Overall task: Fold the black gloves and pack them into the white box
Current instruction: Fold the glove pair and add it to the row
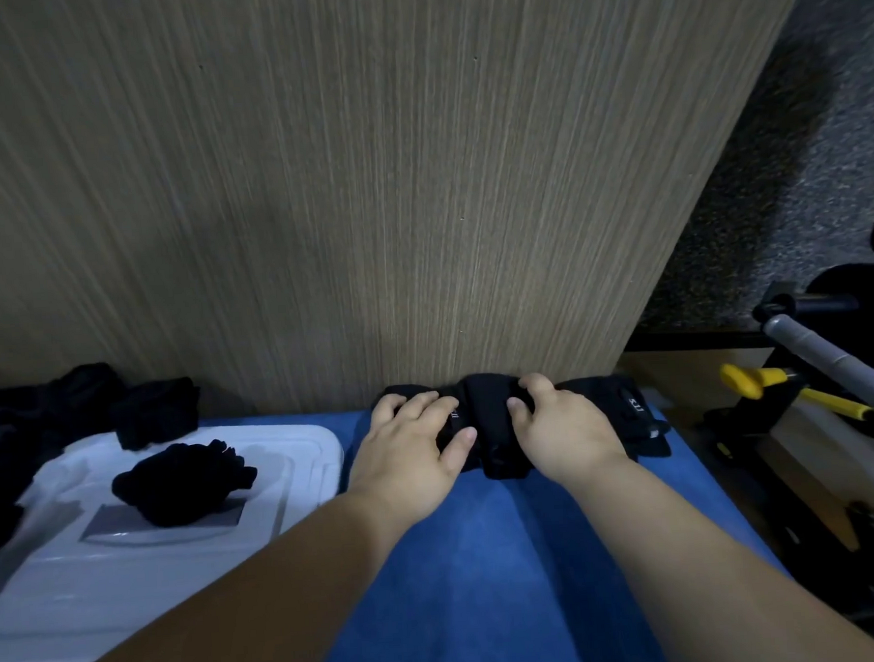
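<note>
A pair of black gloves lies on the blue cloth against the wooden panel. My left hand rests flat on the gloves' left part, fingers spread. My right hand grips a raised fold of the gloves at the middle, fingers curled over the fabric. The gloves' right end with small white lettering sticks out past my right hand. The white box sits to the left, its lid on, with a folded black glove bundle on top.
More black gloves are piled at the far left behind the box. A wooden panel stands directly behind the work spot. To the right are a yellow-handled tool, a grey-wrapped handle and dark equipment.
</note>
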### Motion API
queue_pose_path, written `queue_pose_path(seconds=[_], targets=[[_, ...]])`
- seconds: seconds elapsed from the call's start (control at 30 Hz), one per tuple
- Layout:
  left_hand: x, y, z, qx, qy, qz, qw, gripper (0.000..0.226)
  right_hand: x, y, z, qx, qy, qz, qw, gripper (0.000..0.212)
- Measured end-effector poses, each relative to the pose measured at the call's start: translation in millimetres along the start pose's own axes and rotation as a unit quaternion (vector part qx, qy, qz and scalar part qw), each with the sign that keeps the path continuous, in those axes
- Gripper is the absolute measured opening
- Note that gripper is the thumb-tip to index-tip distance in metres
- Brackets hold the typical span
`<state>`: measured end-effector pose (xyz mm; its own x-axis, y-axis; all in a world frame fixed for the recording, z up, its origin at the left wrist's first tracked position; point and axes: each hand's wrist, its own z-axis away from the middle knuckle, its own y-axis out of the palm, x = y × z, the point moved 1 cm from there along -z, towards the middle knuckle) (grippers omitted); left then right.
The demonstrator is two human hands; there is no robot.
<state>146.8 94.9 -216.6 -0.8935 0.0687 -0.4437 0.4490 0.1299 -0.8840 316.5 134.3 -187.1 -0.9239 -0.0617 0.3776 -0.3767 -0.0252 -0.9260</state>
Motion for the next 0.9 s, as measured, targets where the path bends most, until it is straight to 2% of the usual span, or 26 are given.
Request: queue_pose_path(seconds=[0.13, 0.23, 0.33, 0.47, 0.67, 0.77, 0.9], targets=[[-5, -1, -4, 0.023, -0.007, 0.018, 1.0, 0.056, -3, 0, 2, -0.072, -0.006, 0.031, 0.997, 0.042], [-8, -3, -5, 0.033, -0.008, -0.025, 0.999, 0.06, -5, -2, 3, -0.135, -0.09, 0.049, 0.986, 0.042], [-12, -2, -7, 0.03, 0.002, -0.086, 0.996, 0.062, -6, 2, 2, -0.107, -0.138, 0.064, 0.983, 0.042], [-14, 1, -9, 0.047, -0.001, -0.107, 0.993, 0.065, -9, 12, 0, -0.036, -0.123, 0.074, 0.989, 0.049], [-14, -5, -10, 0.078, 0.001, -0.107, 0.991, 0.064, -9, 12, -1, -0.028, -0.117, 0.077, 0.99, 0.05], [-13, -13, -7, 0.07, 0.009, -0.091, 0.993, 0.064, -6, 5, 3, -0.066, -0.12, 0.066, 0.988, 0.049], [-8, -26, 3, 0.049, 0.014, -0.059, 0.997, 0.061, 6, -5, 18, -0.168, -0.144, 0.037, 0.975, 0.055]])
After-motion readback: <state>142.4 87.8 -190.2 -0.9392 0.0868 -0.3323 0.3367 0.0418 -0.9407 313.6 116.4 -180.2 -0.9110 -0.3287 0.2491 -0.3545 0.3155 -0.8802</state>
